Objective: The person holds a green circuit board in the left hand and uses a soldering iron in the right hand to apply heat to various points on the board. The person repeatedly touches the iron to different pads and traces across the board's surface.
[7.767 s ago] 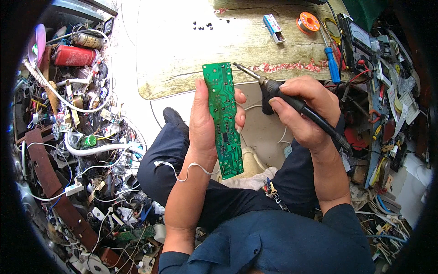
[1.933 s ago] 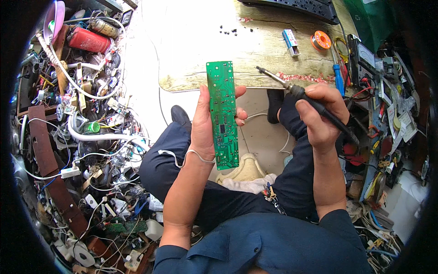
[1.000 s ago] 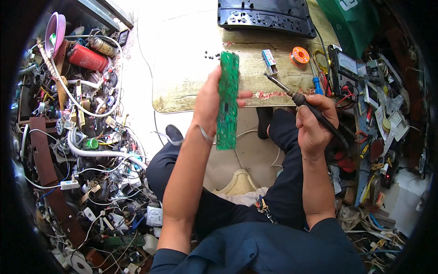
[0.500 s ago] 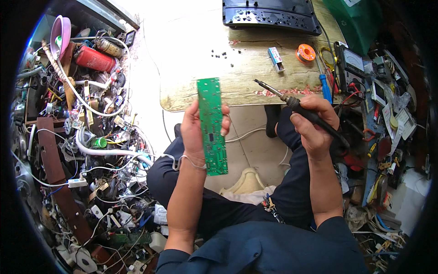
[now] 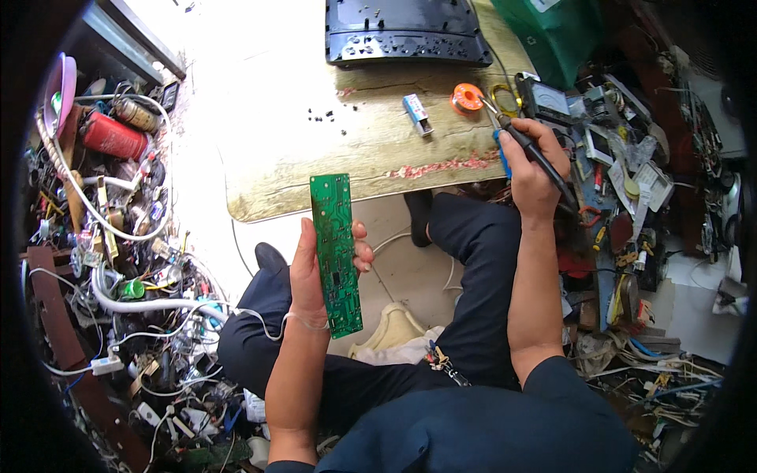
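My left hand (image 5: 303, 272) is closed around a long green circuit board (image 5: 337, 256), held upright in front of the table edge. Its solder side faces up, with a small black chip in the lower half. A white cord loops at my left wrist. In my right hand (image 5: 535, 173) is a soldering iron (image 5: 561, 186), gripped like a pen by its black handle. The iron's tip points away from me, at the right edge of an orange spool of solder (image 5: 467, 98); whether it touches the solder I cannot tell. Beneath the iron lies a blue-handled screwdriver (image 5: 504, 154), partly covered.
On the wooden table (image 5: 292, 177) lie a black plastic housing (image 5: 406, 39), a small blue-and-white box (image 5: 418, 115) and several tiny black parts (image 5: 321, 117). An analog meter (image 5: 550, 101) stands at the right. Electronic scrap crowds both sides, with a red cylinder (image 5: 114, 134) at left.
My right hand has carried the soldering iron forward, bringing its tip from over the table's near edge to the solder spool. The whole view has shifted; my left hand keeps hold of the circuit board.
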